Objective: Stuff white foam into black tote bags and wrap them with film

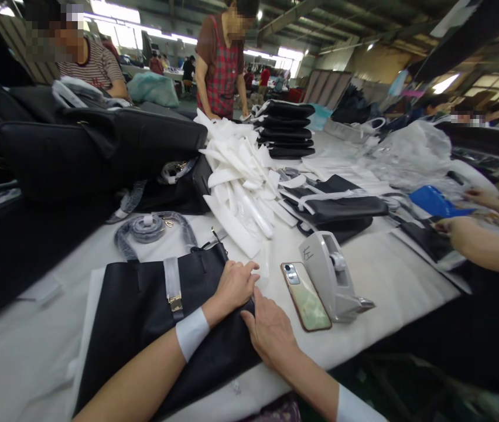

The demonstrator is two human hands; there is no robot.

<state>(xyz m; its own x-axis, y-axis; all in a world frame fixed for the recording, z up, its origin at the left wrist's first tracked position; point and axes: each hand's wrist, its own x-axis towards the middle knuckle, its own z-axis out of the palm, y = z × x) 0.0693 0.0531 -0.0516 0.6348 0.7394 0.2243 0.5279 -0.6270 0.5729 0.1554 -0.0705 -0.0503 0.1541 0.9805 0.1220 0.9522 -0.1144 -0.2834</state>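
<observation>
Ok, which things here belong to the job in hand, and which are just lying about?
Likely the job:
black bag, touched by left hand and right hand
its gold-coloured clasp

Probably just lying about:
phone
tape dispenser, untouched, though possibly a tool

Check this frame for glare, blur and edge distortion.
Head view, top: windows blown out; head view, centre: left hand and right hand fairly sharp, bag dark; head view, edges: wide-angle stretch, black pile at left looks soft.
</observation>
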